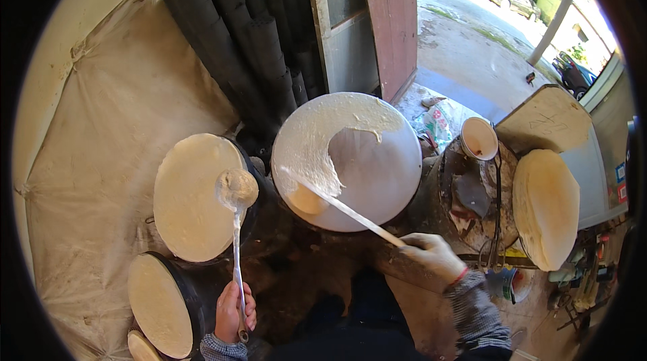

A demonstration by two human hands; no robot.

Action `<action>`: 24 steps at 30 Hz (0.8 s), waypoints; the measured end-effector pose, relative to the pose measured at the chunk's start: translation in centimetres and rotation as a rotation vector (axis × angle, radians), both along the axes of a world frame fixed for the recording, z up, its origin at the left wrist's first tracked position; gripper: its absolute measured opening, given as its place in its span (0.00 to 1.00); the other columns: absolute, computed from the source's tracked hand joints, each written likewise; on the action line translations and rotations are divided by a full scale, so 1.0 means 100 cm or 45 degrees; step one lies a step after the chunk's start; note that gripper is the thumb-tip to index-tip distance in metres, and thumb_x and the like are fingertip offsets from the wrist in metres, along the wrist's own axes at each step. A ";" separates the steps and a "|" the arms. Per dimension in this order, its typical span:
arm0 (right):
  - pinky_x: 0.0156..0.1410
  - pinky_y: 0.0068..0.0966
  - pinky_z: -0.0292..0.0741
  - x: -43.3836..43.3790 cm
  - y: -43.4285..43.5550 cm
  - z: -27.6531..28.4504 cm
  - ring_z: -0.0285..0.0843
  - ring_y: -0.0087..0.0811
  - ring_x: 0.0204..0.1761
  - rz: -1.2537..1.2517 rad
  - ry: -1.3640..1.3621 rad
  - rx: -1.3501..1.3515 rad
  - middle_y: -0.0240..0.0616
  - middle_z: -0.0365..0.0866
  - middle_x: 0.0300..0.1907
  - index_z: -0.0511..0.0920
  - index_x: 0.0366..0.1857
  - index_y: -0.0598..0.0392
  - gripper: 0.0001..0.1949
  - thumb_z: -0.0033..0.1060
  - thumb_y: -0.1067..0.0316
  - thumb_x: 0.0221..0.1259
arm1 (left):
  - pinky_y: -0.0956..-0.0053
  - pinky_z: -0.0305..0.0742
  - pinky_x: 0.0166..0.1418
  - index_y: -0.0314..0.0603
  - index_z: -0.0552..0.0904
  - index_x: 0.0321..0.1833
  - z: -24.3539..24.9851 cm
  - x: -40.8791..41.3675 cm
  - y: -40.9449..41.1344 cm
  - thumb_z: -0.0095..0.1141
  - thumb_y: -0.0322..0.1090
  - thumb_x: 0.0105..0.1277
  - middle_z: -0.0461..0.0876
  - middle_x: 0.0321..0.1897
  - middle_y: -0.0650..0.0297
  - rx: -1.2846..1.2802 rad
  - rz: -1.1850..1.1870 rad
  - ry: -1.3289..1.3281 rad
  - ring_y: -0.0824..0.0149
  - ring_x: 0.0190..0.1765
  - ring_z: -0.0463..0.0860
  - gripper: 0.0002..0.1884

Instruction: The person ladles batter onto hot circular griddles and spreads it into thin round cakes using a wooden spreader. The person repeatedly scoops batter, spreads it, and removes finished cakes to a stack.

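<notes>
My left hand [235, 312] is closed round the handle of a batter-coated metal ladle [236, 190], whose bowl is over the batter-covered left griddle [189, 194]. In my right hand [434, 256], which wears a pale glove, is the end of a long flat wooden spreader [359, 217]. The spreader's far part lies over the middle round griddle [389, 179]. Pale batter [311, 133] covers this griddle's upper and left parts in a thick curved band; its lower right surface is bare. Another batter-covered griddle [159, 305] is at the lower left.
Stacked flatbreads [546, 209] lie at the right, beside a cluttered round stove top [460, 204] with a white bowl [479, 138] and tongs. Stacked coal briquettes [227, 22] and an open door [386, 27] stand behind the griddles. A plastic sheet covers the left wall.
</notes>
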State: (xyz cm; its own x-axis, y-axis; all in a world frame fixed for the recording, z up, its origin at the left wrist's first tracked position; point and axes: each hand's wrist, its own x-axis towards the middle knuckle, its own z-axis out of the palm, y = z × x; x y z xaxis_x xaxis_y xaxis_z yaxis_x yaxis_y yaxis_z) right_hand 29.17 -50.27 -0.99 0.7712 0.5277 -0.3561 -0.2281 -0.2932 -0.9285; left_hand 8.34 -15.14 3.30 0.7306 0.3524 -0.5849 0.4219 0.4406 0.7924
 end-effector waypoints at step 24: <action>0.17 0.18 0.61 -0.113 0.206 -0.069 0.64 0.18 0.16 -0.655 0.455 0.397 0.28 0.70 0.22 0.67 0.65 0.47 0.22 0.51 0.59 0.69 | 0.78 0.67 0.13 0.41 0.69 0.40 -0.006 -0.123 0.042 0.34 0.47 0.76 0.69 0.14 0.63 -0.050 -0.050 -0.091 0.71 0.10 0.67 0.16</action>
State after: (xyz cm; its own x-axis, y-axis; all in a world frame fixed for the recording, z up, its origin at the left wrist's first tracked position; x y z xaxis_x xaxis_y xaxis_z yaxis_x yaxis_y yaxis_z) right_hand 17.87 -29.65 -7.93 0.8141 0.2458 -0.5261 -0.5738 0.2015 -0.7938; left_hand -4.00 -10.90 2.69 0.7838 0.3003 -0.5436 0.3827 0.4559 0.8036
